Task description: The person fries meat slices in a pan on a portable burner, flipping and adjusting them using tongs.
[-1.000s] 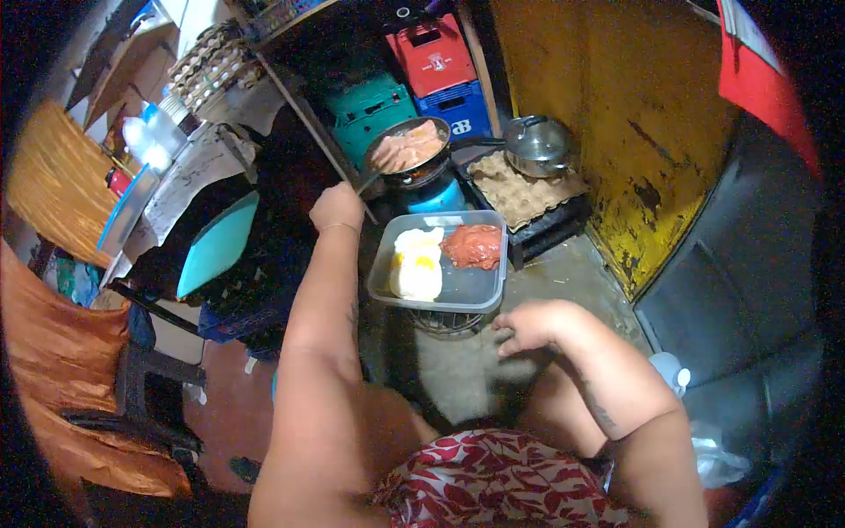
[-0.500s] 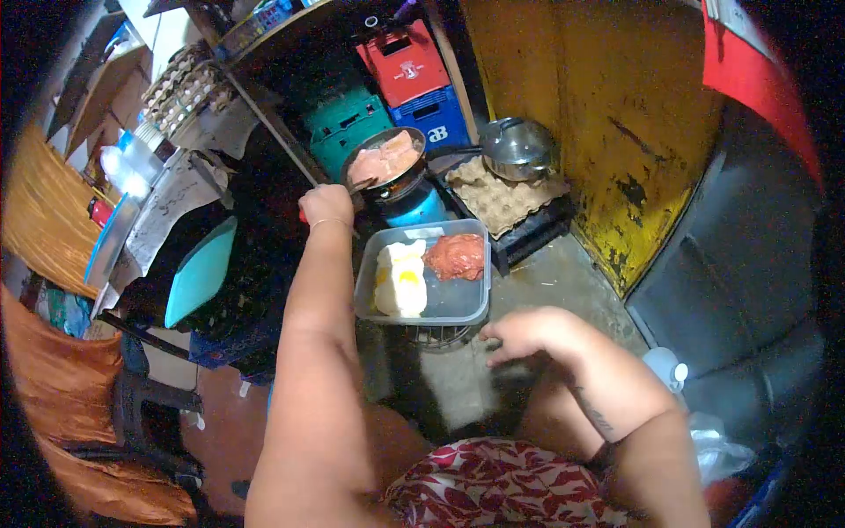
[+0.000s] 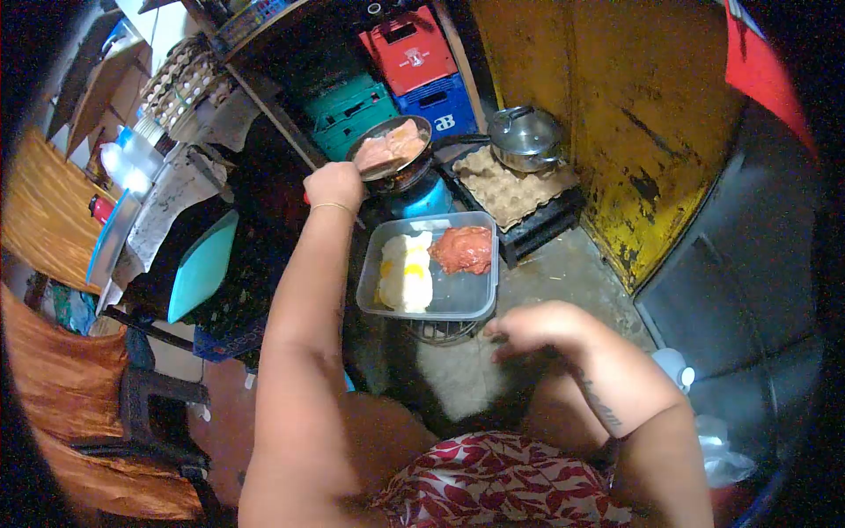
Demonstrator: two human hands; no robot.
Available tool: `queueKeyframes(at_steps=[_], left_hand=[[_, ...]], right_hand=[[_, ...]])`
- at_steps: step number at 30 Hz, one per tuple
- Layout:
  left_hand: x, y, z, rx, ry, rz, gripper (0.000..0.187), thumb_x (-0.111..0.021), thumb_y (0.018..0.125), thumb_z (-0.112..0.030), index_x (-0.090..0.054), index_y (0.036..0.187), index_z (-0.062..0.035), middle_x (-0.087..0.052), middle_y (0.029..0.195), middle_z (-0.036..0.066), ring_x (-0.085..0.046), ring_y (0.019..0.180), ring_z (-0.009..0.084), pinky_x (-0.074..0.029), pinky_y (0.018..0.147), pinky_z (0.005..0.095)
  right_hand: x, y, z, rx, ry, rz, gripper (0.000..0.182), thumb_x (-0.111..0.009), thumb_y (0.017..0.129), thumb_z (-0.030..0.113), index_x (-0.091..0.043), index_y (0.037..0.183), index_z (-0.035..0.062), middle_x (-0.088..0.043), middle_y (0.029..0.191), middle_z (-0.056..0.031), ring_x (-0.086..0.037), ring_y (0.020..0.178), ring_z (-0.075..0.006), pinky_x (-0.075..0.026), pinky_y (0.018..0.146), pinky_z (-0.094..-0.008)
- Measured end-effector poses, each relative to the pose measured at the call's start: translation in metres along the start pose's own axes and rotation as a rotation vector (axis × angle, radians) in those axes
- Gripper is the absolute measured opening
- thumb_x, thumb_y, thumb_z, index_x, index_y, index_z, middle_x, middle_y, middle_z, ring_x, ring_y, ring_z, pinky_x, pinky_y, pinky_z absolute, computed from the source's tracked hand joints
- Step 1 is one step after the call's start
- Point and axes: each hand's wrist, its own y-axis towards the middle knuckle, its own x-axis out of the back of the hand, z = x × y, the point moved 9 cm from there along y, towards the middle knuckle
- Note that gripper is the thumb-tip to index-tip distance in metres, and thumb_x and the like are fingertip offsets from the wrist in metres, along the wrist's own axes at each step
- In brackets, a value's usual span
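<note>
My left hand point(image 3: 334, 187) is closed around a red-handled utensil point(image 3: 306, 198), held beside the near left rim of a frying pan. Its working end is mostly hidden behind my hand. Pale pink slices of meat point(image 3: 392, 148) lie in the dark frying pan point(image 3: 428, 134), which rests on a small stove with a blue body point(image 3: 424, 195). My right hand point(image 3: 528, 330) holds nothing; its fingers are loosely bent and apart, a little blurred. Just beyond it stands a clear plastic tub point(image 3: 462, 305) containing fried eggs point(image 3: 407, 277) and a reddish mass of meat point(image 3: 462, 250).
Right of the stove, a lidded metal pot point(image 3: 525, 141) sits on a cardboard egg tray point(image 3: 506, 189) over a dark stand. Red point(image 3: 409, 57), blue point(image 3: 447, 110) and green crates point(image 3: 352, 114) are stacked behind. Stacked egg trays point(image 3: 180, 84) are at left, a yellow panel point(image 3: 607, 132) at right.
The view has shifted slightly. My left hand stays at the pan's edge with the utensil, whose tip is now less visible. My right hand remains near the tub, its fingers slightly more bent.
</note>
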Motion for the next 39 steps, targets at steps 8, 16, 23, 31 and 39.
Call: queueKeyframes(at_steps=[8,16,23,31,39], left_hand=[[-0.006,-0.012,-0.007,0.049,-0.062,-0.005,0.029,-0.047,0.093,-0.015,-0.075,0.101,-0.0116,-0.072,0.107,0.014,-0.07,0.099,0.0322,-0.054,0.083,0.0463],[-0.023,-0.053,0.046,0.139,-0.448,-0.101,0.019,-0.065,0.088,-0.021,-0.067,0.096,-0.0045,-0.072,0.088,0.014,-0.071,0.082,0.0276,-0.055,0.066,0.0411],[-0.139,-0.157,0.039,0.505,-1.867,0.489,0.019,-0.055,0.1,-0.021,-0.059,0.108,-0.0054,-0.06,0.076,0.003,-0.052,0.055,0.0115,-0.045,0.045,0.0282],[-0.129,-0.274,0.112,0.592,-1.858,0.404,0.024,-0.054,0.1,-0.021,-0.059,0.117,-0.0053,-0.06,0.077,0.002,-0.054,0.059,0.0097,-0.048,0.05,0.0262],[-0.225,-0.458,0.245,0.762,-1.435,-0.048,0.034,-0.069,0.088,-0.013,-0.063,0.121,-0.0033,-0.067,0.088,0.006,-0.06,0.072,0.0134,-0.049,0.064,0.0274]], right_hand=[[0.005,0.004,-0.007,-0.105,0.01,-0.014,0.067,-0.069,0.083,0.052,-0.056,0.134,0.0109,-0.061,0.129,-0.0179,-0.058,0.12,-0.0342,-0.046,0.101,-0.043],[0.004,0.007,-0.009,-0.074,0.003,0.0,0.074,-0.068,0.084,0.053,-0.051,0.138,0.0047,-0.061,0.129,-0.0211,-0.058,0.118,-0.0366,-0.045,0.101,-0.0409],[0.001,0.011,-0.007,-0.113,0.057,0.018,0.067,-0.068,0.083,0.051,-0.057,0.133,0.0068,-0.063,0.127,-0.0191,-0.06,0.117,-0.0341,-0.045,0.102,-0.0401],[0.007,-0.006,-0.007,-0.211,0.13,-0.048,0.066,-0.069,0.084,0.049,-0.056,0.135,0.0081,-0.059,0.133,-0.0185,-0.055,0.124,-0.0324,-0.044,0.104,-0.0407],[-0.006,-0.005,0.018,-0.238,0.039,-0.04,0.061,-0.074,0.085,0.035,-0.053,0.136,0.0071,-0.063,0.124,-0.0207,-0.063,0.113,-0.0301,-0.05,0.095,-0.041]])
